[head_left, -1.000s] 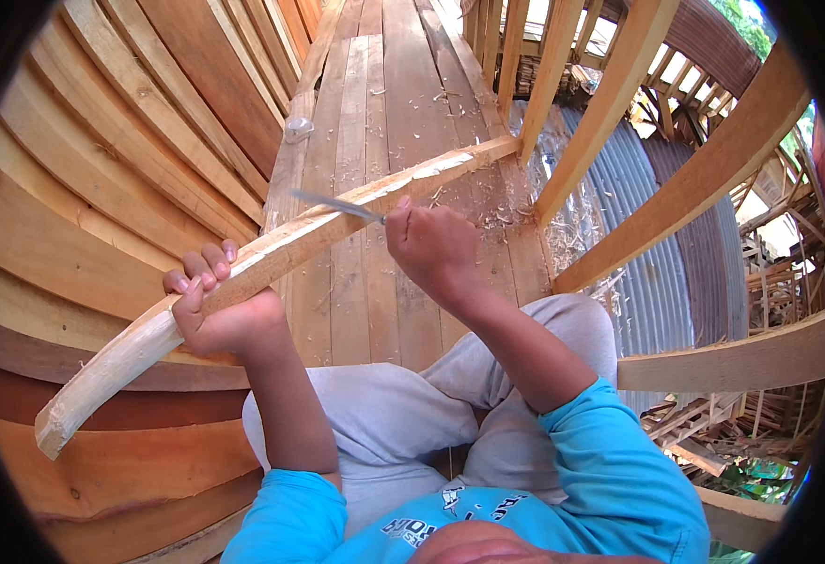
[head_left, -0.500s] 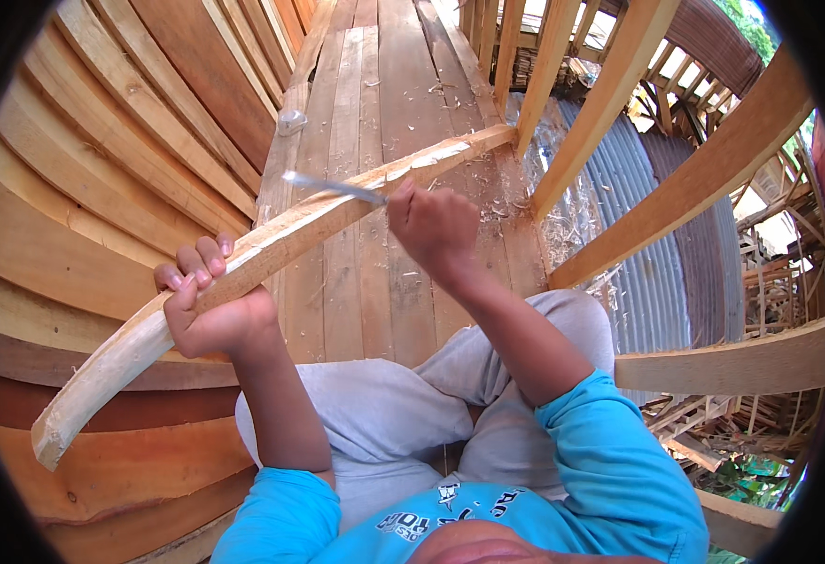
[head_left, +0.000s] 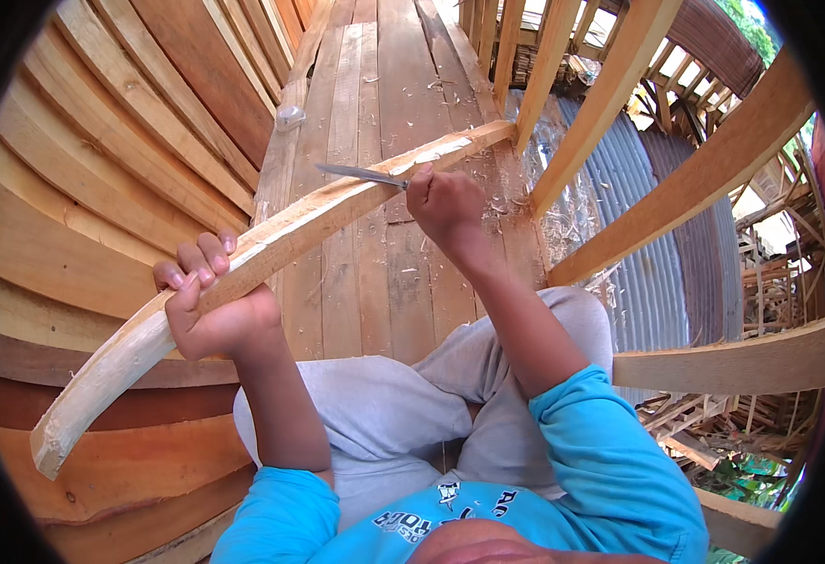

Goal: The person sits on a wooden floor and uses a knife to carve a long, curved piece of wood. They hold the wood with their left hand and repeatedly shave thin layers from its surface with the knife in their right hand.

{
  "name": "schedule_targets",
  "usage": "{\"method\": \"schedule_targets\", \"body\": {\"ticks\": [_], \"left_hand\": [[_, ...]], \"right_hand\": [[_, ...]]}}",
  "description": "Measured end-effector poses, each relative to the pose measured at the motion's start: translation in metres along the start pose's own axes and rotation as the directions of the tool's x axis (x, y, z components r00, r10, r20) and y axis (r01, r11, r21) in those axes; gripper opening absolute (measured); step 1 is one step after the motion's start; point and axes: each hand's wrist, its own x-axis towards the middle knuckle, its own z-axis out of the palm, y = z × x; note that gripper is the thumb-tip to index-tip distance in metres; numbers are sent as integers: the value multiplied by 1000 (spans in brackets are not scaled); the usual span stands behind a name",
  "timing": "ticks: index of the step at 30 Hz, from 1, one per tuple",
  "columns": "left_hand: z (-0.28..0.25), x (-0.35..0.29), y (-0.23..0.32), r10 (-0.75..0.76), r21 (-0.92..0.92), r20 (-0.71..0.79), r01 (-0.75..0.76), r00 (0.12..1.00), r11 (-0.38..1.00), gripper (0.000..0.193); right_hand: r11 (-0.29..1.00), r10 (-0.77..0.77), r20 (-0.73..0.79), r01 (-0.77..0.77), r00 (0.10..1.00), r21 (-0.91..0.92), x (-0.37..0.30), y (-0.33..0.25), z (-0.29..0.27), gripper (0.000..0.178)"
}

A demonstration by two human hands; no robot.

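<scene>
A long curved piece of pale wood [head_left: 309, 221] runs from lower left to upper right across my lap. My left hand [head_left: 208, 305] grips it near its lower end, fingers wrapped over the top. My right hand [head_left: 443, 202] is closed on the handle of a knife [head_left: 358, 174], whose metal blade points left and lies against the upper edge of the wood. The far tip of the wood rests on the plank floor [head_left: 394, 85].
Curved wooden hull planks [head_left: 102, 169] rise on the left. Upright timber ribs [head_left: 619, 89] and corrugated metal sheeting [head_left: 647, 263] stand on the right. Wood shavings [head_left: 563, 221] lie on the floor by the ribs. A small pale object [head_left: 290, 116] sits on the planks.
My right hand has pushed the knife farther up along the wood, away from me. My left hand keeps its grip in nearly the same place.
</scene>
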Motion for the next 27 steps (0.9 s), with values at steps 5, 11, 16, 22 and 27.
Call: {"method": "schedule_targets", "body": {"ticks": [5, 11, 16, 22, 27], "left_hand": [[-1, 2, 1, 9, 7, -5, -9, 1000, 1000, 15], [-7, -2, -12, 2, -3, 87, -1, 996, 1000, 15], [6, -12, -9, 13, 12, 209, -16, 978, 1000, 14], [7, -12, -4, 2, 5, 194, -3, 981, 1000, 13], [0, -7, -2, 38, 6, 148, -39, 988, 999, 17]], "right_hand": [[1000, 10, 44, -9, 999, -26, -24, -14, 2, 51], [1000, -14, 54, 14, 998, -3, -25, -13, 4, 50], [898, 383, 10, -370, 924, -239, 14, 42, 4, 55], [953, 296, 99, -286, 950, -103, 3, 38, 0, 54], [959, 281, 133, -272, 950, -80, -3, 20, 1, 51]]}}
